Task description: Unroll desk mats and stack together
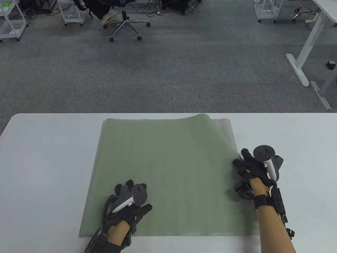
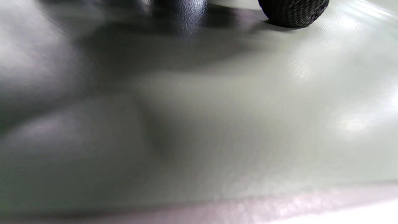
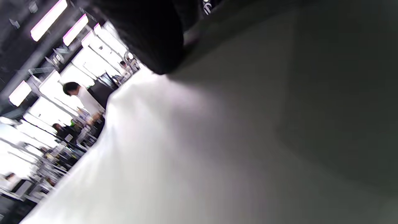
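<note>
Flat sage-green desk mat (image 1: pixel 163 174) lies unrolled mid white tabletop (image 1: pixel 44 163), nearer the near edge; its near edge runs just inside the tabletop's near edge, its far edge sits just short of the tabletop's far edge; far right corner of the green mat curls up off the surface; under it a pale grey desk mat (image 1: pixel 228 131) shows as a strip past the far right corner and thin slivers along the left and far edges, so the two are stacked, not quite flush.

Left hand (image 1: pixel 131 200), black sensor glove with tracker on the back, rests palm down on the green mat near its near-left part, fingers spread flat and pressing; left wrist view shows a gloved fingertip (image 2: pixel 292 12) touching the green surface (image 2: pixel 248 124), which ripples slightly, with a pale strip of tabletop along the bottom.

Right hand (image 1: pixel 254 168) sits at the green mat's right edge, fingers curled down onto the edge; whether it pinches the edge or only presses cannot tell; right wrist view is tilted and blurred, with dark glove (image 3: pixel 149 34) against a pale surface.

Open room: wide bare tabletop left of the mats and a bare band to the right beyond the right hand; little margin at the far and near edges; beyond the tabletop grey carpet floor (image 1: pixel 168 66), office chair (image 1: pixel 126 23) and white desk frame (image 1: pixel 302 60) well apart.
</note>
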The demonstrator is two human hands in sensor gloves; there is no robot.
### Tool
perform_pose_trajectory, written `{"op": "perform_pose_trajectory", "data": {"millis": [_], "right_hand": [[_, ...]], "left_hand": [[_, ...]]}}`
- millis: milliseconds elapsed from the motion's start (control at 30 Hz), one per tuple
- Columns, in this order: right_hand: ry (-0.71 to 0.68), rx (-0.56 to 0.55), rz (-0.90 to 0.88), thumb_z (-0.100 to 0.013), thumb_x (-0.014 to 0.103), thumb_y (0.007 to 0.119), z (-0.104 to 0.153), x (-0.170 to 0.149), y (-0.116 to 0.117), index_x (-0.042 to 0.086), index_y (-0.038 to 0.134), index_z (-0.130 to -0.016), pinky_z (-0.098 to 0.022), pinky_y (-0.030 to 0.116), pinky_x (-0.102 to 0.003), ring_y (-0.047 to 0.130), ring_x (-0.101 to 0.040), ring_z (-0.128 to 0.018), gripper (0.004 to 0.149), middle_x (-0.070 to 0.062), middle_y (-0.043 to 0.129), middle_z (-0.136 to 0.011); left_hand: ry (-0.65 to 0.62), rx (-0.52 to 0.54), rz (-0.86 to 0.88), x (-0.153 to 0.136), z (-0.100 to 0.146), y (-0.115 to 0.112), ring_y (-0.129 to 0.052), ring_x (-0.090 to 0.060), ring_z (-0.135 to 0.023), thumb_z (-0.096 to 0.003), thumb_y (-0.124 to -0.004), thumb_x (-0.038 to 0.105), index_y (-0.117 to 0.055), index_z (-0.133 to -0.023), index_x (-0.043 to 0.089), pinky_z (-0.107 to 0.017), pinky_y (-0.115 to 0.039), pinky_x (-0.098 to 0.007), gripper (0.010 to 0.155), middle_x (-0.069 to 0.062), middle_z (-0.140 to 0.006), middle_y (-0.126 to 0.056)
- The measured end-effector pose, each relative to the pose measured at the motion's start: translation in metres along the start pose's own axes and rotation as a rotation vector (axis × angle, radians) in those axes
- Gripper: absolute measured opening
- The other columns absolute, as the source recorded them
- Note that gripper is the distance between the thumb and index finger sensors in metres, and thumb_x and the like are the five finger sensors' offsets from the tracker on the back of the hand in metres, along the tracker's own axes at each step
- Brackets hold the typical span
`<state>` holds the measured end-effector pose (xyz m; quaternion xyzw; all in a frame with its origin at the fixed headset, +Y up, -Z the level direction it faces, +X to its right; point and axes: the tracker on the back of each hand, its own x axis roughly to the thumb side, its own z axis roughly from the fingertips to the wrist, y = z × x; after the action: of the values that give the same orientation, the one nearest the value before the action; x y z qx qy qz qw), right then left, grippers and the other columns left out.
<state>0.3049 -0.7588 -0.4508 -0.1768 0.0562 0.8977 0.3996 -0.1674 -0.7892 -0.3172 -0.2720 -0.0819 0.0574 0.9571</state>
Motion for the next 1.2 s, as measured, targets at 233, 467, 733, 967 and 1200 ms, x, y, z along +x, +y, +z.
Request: {"op": "perform_pose_trajectory", "data": {"millis": [233, 467, 733, 967, 1200], "right_hand": [[-0.269, 0.057, -0.010, -0.055, 0.019, 0.084, -0.050, 0.038, 0.004, 0.016, 0.047, -0.114, -0.067, 0.069, -0.061, 0.070, -0.044, -0.100, 0.069, -0.027, 0.033, -0.118], [-0.357, -0.032, 0.534, -0.052, 0.010, 0.085, -0.069, 0.060, 0.020, 0.005, 0.050, -0.111, -0.062, 0.074, -0.049, 0.070, -0.039, -0.096, 0.069, -0.033, 0.026, -0.117], [-0.062, 0.027, 0.258, -0.057, 0.027, 0.078, -0.106, 0.055, 0.029, 0.025, 0.051, -0.113, -0.066, 0.062, -0.058, 0.062, -0.044, -0.096, 0.062, -0.037, 0.031, -0.115], [-0.193, 0.015, 0.447, -0.056, 0.019, 0.081, -0.113, 0.075, 0.048, 0.007, 0.037, -0.116, -0.070, 0.053, -0.066, 0.046, -0.048, -0.101, 0.075, -0.035, 0.006, -0.112], [-0.188, 0.038, 0.962, -0.059, 0.031, 0.064, -0.115, 0.092, 0.075, 0.004, 0.037, -0.115, -0.070, 0.049, -0.071, 0.043, -0.052, -0.106, 0.068, -0.026, 0.010, -0.118]], "left_hand": [[0.001, -0.006, 0.003, 0.001, 0.000, 0.000, -0.012, -0.077, -0.100, -0.0560, -0.057, 0.054, -0.016, -0.121, 0.023, -0.061, -0.030, -0.089, 0.083, -0.031, -0.123, 0.001], [-0.002, -0.007, 0.004, 0.001, 0.000, 0.000, -0.011, -0.077, -0.100, -0.0560, -0.057, 0.054, -0.016, -0.121, 0.023, -0.061, -0.029, -0.089, 0.083, -0.031, -0.123, 0.001], [-0.002, -0.008, 0.003, 0.001, 0.000, 0.000, -0.011, -0.077, -0.100, -0.0560, -0.057, 0.054, -0.016, -0.120, 0.023, -0.061, -0.029, -0.089, 0.083, -0.031, -0.123, 0.001], [-0.003, -0.006, 0.004, 0.000, 0.000, 0.000, -0.011, -0.077, -0.100, -0.0560, -0.057, 0.054, -0.016, -0.120, 0.023, -0.061, -0.029, -0.089, 0.083, -0.031, -0.123, 0.001], [-0.006, -0.007, 0.008, 0.000, 0.000, 0.000, -0.010, -0.078, -0.100, -0.0563, -0.057, 0.054, -0.015, -0.121, 0.023, -0.061, -0.029, -0.089, 0.083, -0.031, -0.122, 0.002]]}}
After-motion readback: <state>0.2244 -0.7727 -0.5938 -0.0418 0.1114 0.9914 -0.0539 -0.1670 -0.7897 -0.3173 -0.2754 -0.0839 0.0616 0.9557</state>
